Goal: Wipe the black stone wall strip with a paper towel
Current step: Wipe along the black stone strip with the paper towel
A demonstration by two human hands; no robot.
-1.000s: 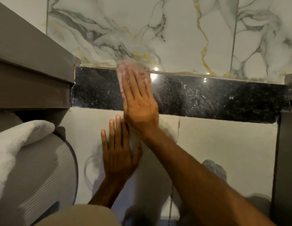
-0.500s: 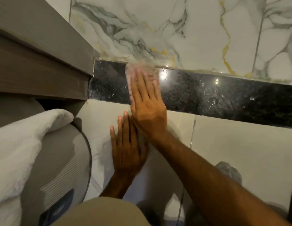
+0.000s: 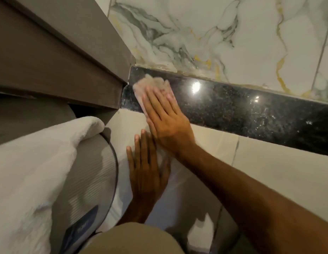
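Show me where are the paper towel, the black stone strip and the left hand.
paper towel (image 3: pixel 150 83): head view, crumpled part above the fingertips.
black stone strip (image 3: pixel 251 110): head view, bare speckled face right of the hand.
left hand (image 3: pixel 146 173): head view, back of the hand, flat on the wall.

A: Where's the right hand (image 3: pixel 166 121)?
B: Flat, fingers spread, pressing a crumpled pale paper towel (image 3: pixel 150 87) against the glossy black speckled stone wall strip (image 3: pixel 251 114), close to the strip's left end beside the grey-brown wooden cabinet edge (image 3: pixel 71 57).
A: And the left hand (image 3: pixel 146 173)?
B: Open and flat on the plain cream tile (image 3: pixel 278 173) below the strip, fingertips just under the right palm.
A: Above the strip?
B: White marble tile with grey and gold veins (image 3: pixel 232 33).
A: Anything at the left?
B: A fluffy white towel (image 3: pixel 31 171) draped over a ribbed grey round object (image 3: pixel 90 176); I can't tell what that is
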